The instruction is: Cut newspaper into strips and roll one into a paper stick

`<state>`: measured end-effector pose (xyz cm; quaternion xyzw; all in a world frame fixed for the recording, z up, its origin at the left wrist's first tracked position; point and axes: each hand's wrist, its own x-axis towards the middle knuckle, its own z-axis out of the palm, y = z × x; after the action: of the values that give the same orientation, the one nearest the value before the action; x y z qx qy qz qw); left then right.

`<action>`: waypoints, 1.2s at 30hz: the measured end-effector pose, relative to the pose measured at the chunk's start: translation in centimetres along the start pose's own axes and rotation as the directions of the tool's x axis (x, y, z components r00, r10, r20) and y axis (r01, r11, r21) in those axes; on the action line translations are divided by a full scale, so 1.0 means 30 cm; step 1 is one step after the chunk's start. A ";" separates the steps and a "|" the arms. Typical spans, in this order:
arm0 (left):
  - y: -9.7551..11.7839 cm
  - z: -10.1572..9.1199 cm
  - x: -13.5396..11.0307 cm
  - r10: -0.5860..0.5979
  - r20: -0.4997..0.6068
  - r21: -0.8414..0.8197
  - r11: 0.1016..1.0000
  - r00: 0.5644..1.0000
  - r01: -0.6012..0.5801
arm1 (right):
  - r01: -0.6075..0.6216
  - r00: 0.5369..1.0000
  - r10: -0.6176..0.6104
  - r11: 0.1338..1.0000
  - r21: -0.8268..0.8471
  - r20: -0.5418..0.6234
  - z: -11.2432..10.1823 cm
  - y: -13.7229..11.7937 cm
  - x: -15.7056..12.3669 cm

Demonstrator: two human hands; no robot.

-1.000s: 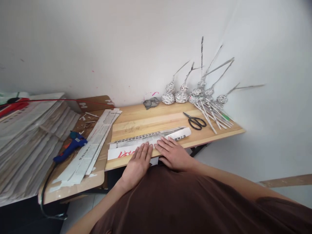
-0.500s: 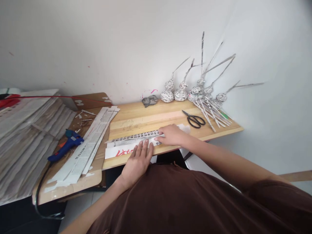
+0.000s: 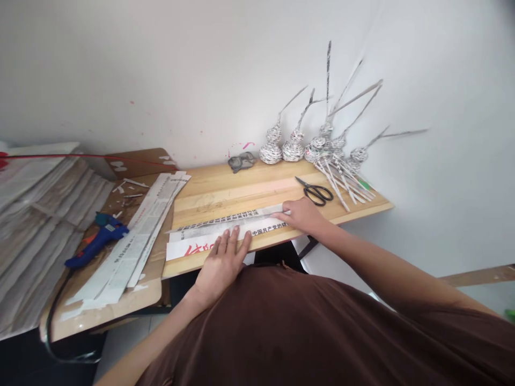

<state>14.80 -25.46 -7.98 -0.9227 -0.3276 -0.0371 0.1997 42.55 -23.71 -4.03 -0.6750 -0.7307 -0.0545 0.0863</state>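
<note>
A newspaper strip (image 3: 201, 231) with black and red print lies along the front of the wooden table, its far side folded over lengthwise. My left hand (image 3: 220, 262) rests flat on the near side of this paper, fingers stretched out and a little apart. Toward the strip's right end, my right hand (image 3: 302, 214) has its thumb and bent fingers closed on the folded edge. The fingers farther back are partly hidden. Black-handled scissors (image 3: 316, 193) lie just beyond my right hand, apart from it.
Several woven paper gourds (image 3: 270, 153) stand by the wall, with rolled paper sticks (image 3: 341, 182) in front. A grey cloth-like piece (image 3: 241, 161) lies left of them. To the left are cut newspaper strips (image 3: 137, 241), a blue glue gun (image 3: 94, 244) and a tall newspaper stack (image 3: 52, 230).
My right hand has slid right along the folded edge, uncovering more print. My left hand stays flat on the paper. The whole view has shifted slightly.
</note>
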 end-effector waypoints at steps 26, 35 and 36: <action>0.018 -0.036 0.024 -0.041 0.041 -0.058 0.997 0.998 0.043 | -0.282 0.959 0.279 0.951 -0.128 -0.047 -0.091 0.151 -0.133; 0.017 -0.023 0.022 -0.044 0.046 -0.034 0.998 0.998 0.046 | 0.485 0.865 -0.502 0.818 0.309 -0.027 -0.045 -0.257 -0.148; 0.014 -0.023 0.022 -0.033 0.062 -0.025 0.999 0.998 0.034 | 0.521 0.833 -0.553 0.788 0.330 0.005 -0.017 -0.302 -0.138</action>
<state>15.63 -25.64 -7.37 -0.9203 -0.3484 -0.0164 0.1771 33.87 -28.62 -4.02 -0.4185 -0.8948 0.0748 0.1366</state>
